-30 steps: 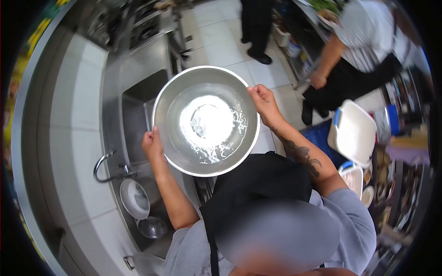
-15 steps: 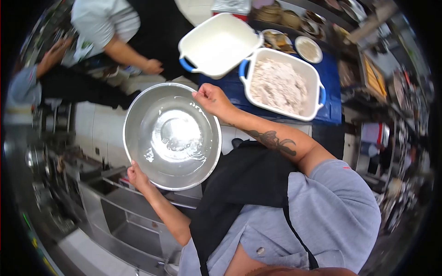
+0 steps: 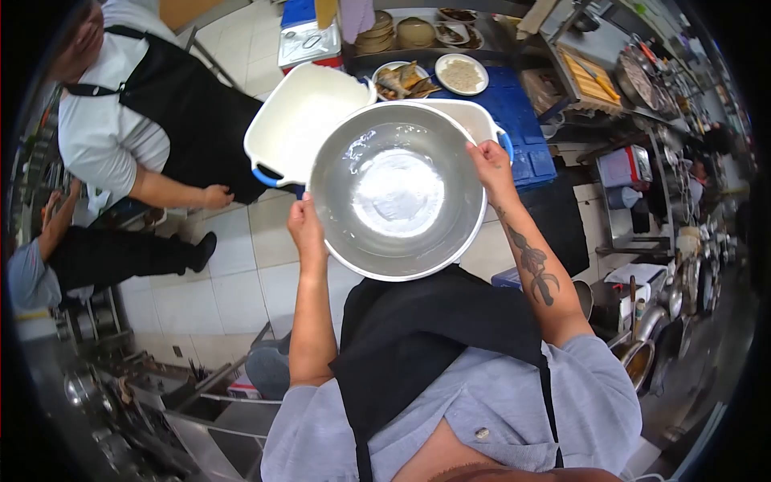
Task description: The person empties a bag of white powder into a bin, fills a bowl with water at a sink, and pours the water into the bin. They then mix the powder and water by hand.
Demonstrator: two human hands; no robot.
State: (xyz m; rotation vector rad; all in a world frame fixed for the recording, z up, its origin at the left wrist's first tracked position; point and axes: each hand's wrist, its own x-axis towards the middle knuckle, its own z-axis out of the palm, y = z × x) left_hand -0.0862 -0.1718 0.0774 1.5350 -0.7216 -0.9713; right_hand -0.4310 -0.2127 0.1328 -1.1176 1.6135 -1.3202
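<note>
Between both hands I hold a large round metal bowl of clear liquid that looks like water. My left hand is closed on its left rim, and my right hand grips the rim on the upper right. Behind the bowl, a white tub with blue handles is mostly covered; its contents are hidden now, though a pale floury mass showed in it earlier. An empty-looking white tub stands to the left of it, close to the bowl's upper left edge.
A blue-covered table carries the tubs, a plate of fish-like pieces and a plate of pale grains. A co-worker in a black apron stands at left. Metal shelving with pans lines the right.
The bowl has moved right and up in view, from beside the sink to in front of the tubs. Both hands have kept hold of its rim as my body turned toward the table.
</note>
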